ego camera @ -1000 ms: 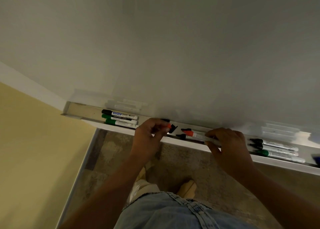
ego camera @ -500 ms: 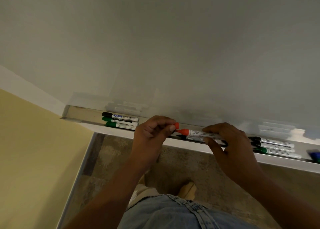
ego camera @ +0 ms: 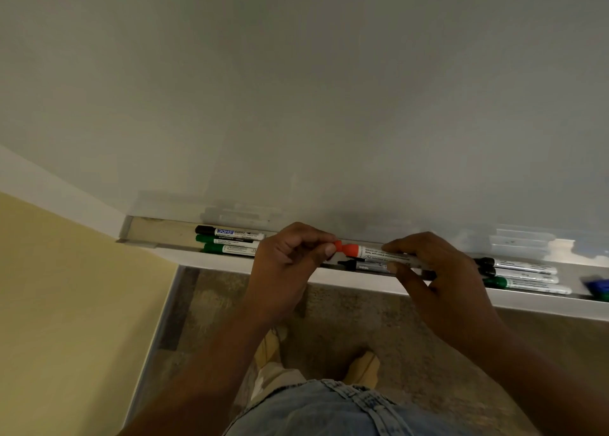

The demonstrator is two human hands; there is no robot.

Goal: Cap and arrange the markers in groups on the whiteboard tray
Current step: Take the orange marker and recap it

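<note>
Red marker (ego camera: pixel 370 253): rear barrel hidden under right hand (ego camera: pixel 440 279); cap (ego camera: pixel 338 247) mostly covered by left fingers (ego camera: pixel 329 250). Blue object (ego camera: pixel 598 285) at right end of tray (ego camera: pixel 543 307): cut off.
</note>
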